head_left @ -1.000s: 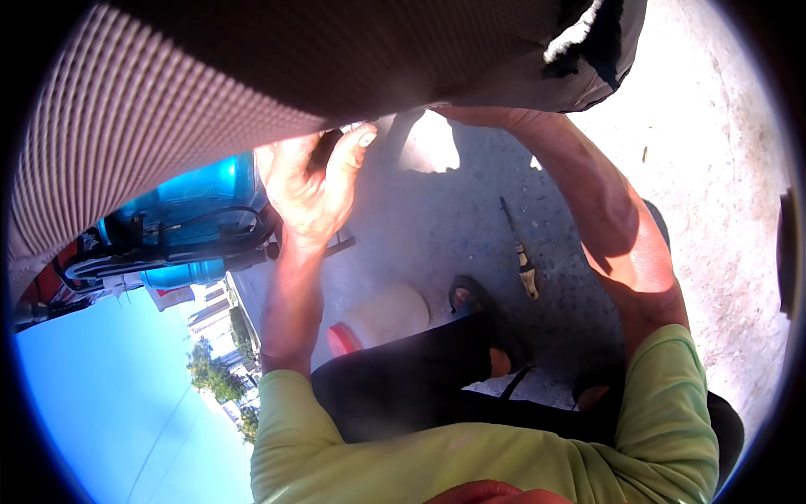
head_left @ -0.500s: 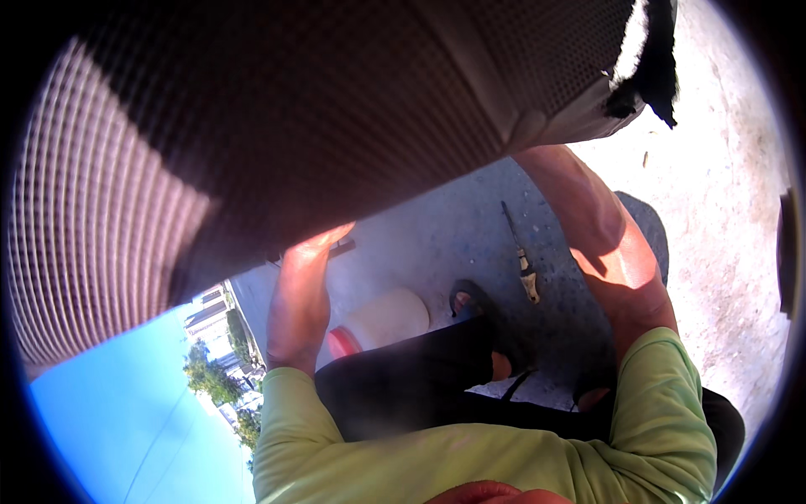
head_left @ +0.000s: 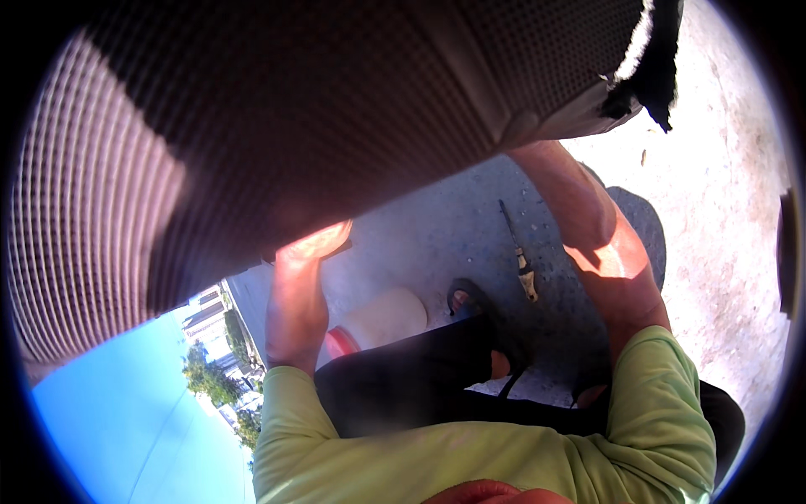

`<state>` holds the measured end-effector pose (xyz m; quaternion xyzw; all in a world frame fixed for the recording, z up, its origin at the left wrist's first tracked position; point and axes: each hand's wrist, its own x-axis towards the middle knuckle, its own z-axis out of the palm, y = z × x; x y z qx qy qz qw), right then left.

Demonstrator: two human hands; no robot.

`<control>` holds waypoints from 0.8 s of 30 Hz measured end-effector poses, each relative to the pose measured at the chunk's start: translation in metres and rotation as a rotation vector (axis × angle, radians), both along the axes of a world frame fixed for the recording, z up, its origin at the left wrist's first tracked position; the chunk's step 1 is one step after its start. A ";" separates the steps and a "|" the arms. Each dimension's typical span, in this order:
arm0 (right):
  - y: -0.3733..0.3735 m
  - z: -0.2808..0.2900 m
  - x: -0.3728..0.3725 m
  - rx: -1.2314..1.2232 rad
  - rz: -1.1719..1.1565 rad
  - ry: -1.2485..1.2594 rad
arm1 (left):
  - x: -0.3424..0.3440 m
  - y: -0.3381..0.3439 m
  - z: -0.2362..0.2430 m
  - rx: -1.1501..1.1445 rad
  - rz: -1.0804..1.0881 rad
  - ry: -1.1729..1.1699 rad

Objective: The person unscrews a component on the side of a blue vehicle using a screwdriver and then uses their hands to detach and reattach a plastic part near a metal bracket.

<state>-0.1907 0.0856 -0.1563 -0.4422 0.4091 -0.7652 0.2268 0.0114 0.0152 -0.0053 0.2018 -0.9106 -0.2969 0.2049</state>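
Note:
A large brown mesh-textured, ribbed panel [head_left: 319, 109] fills the upper part of the view, very close, with a frayed black-and-white edge at its right end. My left hand [head_left: 315, 242] is at the panel's lower edge, sunlit at the wrist and back; its fingers are hidden. A small dark edge of something shows beside it. My right forearm [head_left: 588, 210] reaches up behind the panel, which covers that hand. Whether either hand grips the panel is not visible.
On the grey ground lies a screwdriver-like tool [head_left: 525, 273] with a long thin shaft and pale handle. A whitish cylindrical container [head_left: 386, 317] with a red end lies near my leg. My sandaled foot [head_left: 462, 301] is beside it. Sunlit concrete [head_left: 722, 252] stretches to the right.
My left wrist has turned slightly and more of the hand's back catches sunlight. My right forearm has shifted a little left. The shadow edge on the panel has moved left.

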 end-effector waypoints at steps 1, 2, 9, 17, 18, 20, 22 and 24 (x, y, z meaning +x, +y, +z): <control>0.002 0.000 0.000 -0.001 -0.005 0.001 | -0.002 0.001 0.000 -0.006 -0.004 -0.001; 0.001 -0.001 0.001 -0.005 -0.004 0.001 | -0.004 0.003 0.001 -0.010 -0.007 -0.005; 0.002 -0.005 0.000 -0.005 0.001 -0.040 | -0.032 0.017 0.004 0.033 -0.041 0.033; -0.001 -0.001 0.002 0.012 0.035 0.002 | -0.042 0.018 0.003 -0.403 -0.066 -0.078; -0.001 0.000 0.001 0.013 0.045 0.019 | -0.041 0.018 -0.001 -0.411 -0.052 -0.046; 0.000 0.000 -0.001 0.023 0.063 0.053 | -0.042 0.021 -0.008 -0.426 -0.025 0.017; 0.002 0.003 -0.002 0.029 0.062 0.090 | -0.045 0.016 -0.013 -0.464 -0.075 0.079; 0.002 0.011 -0.005 -0.070 -0.039 0.167 | -0.047 0.017 -0.016 -0.436 -0.075 0.120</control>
